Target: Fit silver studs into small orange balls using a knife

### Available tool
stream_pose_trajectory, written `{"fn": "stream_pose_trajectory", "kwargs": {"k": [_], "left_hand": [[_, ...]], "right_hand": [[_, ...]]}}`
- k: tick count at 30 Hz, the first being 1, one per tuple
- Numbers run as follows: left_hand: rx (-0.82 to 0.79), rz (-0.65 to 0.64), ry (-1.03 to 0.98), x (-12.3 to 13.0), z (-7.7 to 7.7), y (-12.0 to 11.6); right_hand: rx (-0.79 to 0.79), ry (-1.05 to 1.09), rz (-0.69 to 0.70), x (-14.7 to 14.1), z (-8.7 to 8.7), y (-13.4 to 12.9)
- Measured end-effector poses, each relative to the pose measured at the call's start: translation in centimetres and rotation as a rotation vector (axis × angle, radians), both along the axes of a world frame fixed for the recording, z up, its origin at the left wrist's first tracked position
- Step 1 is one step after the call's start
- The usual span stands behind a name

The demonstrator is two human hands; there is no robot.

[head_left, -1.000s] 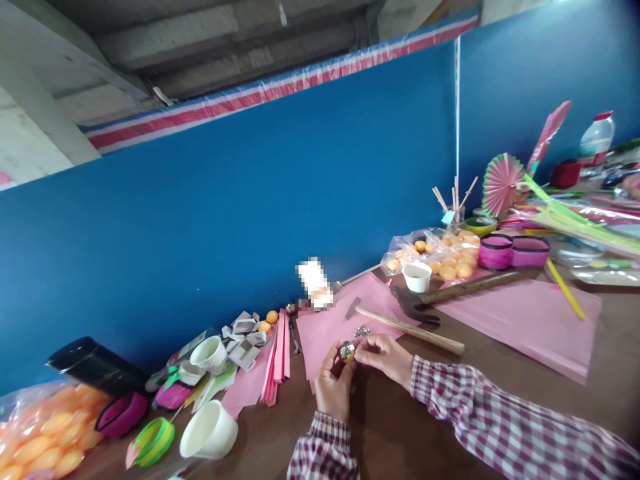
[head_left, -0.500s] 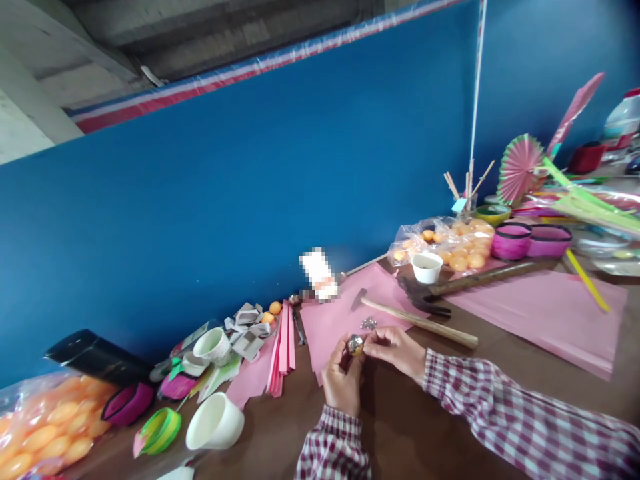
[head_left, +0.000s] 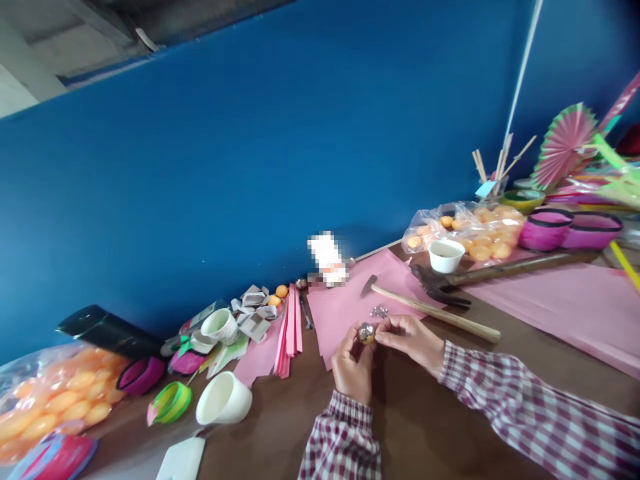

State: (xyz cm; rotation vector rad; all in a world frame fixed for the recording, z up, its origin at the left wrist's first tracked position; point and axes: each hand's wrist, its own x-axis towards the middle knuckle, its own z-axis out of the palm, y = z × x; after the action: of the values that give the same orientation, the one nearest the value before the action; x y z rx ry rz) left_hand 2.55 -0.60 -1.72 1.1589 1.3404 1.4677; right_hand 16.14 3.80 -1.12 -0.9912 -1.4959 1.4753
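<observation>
Lying along the back edge of the desk [head_left: 425, 427], on its left stretch, were a clear bag [head_left: 65, 400] of orange balls and a black box [head_left: 110, 330]. Nearer the front edge came a coiled green strip [head_left: 173, 402], a flat white object [head_left: 181, 460] and a white cup [head_left: 225, 398] tipped towards the left. Farther back stood a textured white cup [head_left: 220, 325], with grey-white paper pieces [head_left: 253, 313] just beside it and folded pink strips [head_left: 289, 327] next along. About midway across, in front of a pink sheet [head_left: 345, 313], the left hand [head_left: 353, 363] gripped a small ball [head_left: 367, 332], silver on top and yellowish below, between thumb and fingers. Silver bits [head_left: 379, 311] lay in a little heap on the pink sheet, just beyond the ball. The right hand [head_left: 407, 337] had its thumb and forefinger drawn together against the ball's right side; whether they pinched anything could not be told. Behind that hand a wooden-handled hammer [head_left: 435, 312] lay with its head on the sheet. Farther right, towards the back edge, were a small white tub [head_left: 447, 255], a claw hammer [head_left: 500, 270] with a long handle, and two magenta bands [head_left: 545, 230] side by side.
</observation>
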Motion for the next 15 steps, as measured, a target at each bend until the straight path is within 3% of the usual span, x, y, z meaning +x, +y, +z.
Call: {"fn": "stream_pose_trajectory", "kwargs": {"k": [7,15], "left_hand": [[-0.012,0.036,0.018,-0.02,-0.32,0.03],[-0.003,0.025,0.067,-0.14,-0.09,-0.05]], "right_hand": [[-0.056,0.144,0.037,-0.13,-0.16,0.08],[-0.073,0.102,0.079,0.13,-0.2,0.18]]}}
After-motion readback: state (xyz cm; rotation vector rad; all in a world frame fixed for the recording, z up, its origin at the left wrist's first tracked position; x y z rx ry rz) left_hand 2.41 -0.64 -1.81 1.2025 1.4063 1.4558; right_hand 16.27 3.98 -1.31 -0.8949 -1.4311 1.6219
